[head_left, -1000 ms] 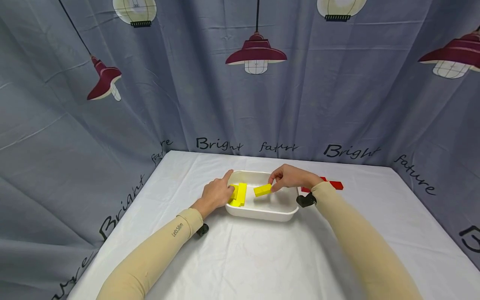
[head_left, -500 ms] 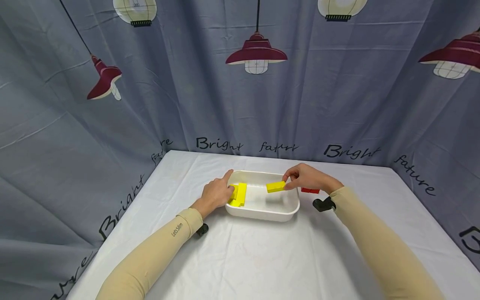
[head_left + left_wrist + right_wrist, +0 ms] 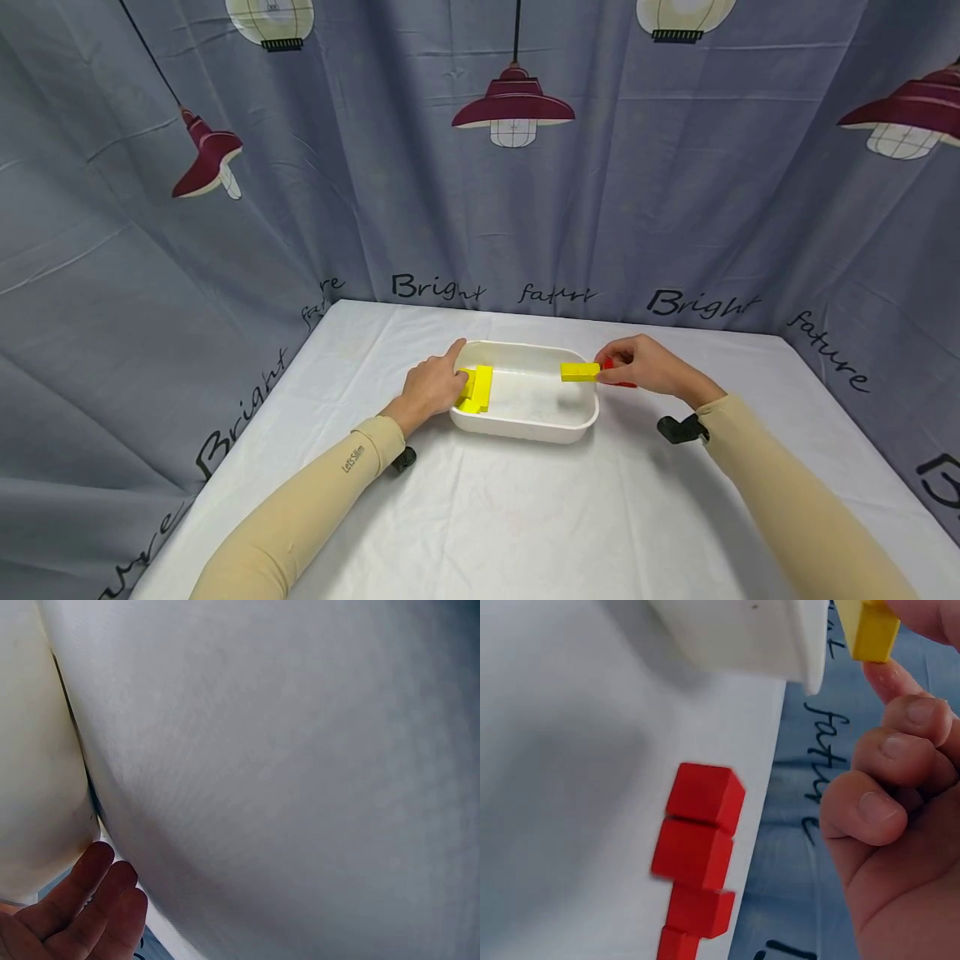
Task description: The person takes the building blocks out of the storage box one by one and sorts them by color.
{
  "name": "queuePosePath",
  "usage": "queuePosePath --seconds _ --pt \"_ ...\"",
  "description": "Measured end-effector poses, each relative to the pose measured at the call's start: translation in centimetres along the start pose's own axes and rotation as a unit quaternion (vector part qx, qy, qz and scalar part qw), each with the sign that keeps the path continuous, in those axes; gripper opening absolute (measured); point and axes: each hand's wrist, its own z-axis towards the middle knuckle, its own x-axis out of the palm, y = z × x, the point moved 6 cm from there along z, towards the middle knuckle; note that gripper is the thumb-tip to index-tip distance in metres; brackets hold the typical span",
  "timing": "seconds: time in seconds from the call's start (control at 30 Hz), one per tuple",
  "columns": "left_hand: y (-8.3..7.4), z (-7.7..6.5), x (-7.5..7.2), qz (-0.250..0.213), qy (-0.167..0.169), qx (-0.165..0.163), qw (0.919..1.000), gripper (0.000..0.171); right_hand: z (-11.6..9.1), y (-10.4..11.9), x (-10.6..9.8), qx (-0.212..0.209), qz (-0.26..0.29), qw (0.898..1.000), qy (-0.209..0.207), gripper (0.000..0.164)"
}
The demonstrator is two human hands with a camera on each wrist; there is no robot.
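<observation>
My right hand [image 3: 643,364] pinches one end of a yellow block [image 3: 580,372] between thumb and index finger. The block is raised over the right rim of a white rectangular tub [image 3: 525,431]. In the right wrist view the same yellow block [image 3: 875,634] shows beside the tub's wall [image 3: 742,637], the other fingers curled below. My left hand [image 3: 431,386] grips the tub's left wall, its index finger along the rim. Its fingertips [image 3: 95,859] meet the outer wall in the left wrist view. Several yellow blocks [image 3: 483,387] lie inside at the left end, partly hidden by the left thumb.
Several red blocks [image 3: 694,851] lie in a row on the white-covered table right of the tub, mostly hidden behind my right hand in the head view. A grey curtain [image 3: 420,208] with printed lamps hangs behind the table [image 3: 495,517].
My right hand has carried the yellow block rightward from the middle of the tub to its right rim, and the block has turned more level. My left hand has stayed in place.
</observation>
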Motion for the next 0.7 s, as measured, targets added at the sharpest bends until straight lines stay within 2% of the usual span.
queuePosePath --seconds 0.13,0.4,0.7 --pt "0.0 0.0 0.0 0.0 -0.001 0.002 1.0 0.064 -0.9 -1.1 -0.2 0.001 0.01 1.0 -0.018 0.031" --pt "0.0 0.0 0.0 0.001 0.004 0.001 1.0 0.064 -2.7 -3.3 -0.7 0.041 0.014 0.998 -0.055 0.033" --pt "0.0 0.1 -0.1 0.003 0.008 0.003 1.0 0.065 -4.2 -5.8 -0.9 0.075 0.008 0.995 -0.069 0.043"
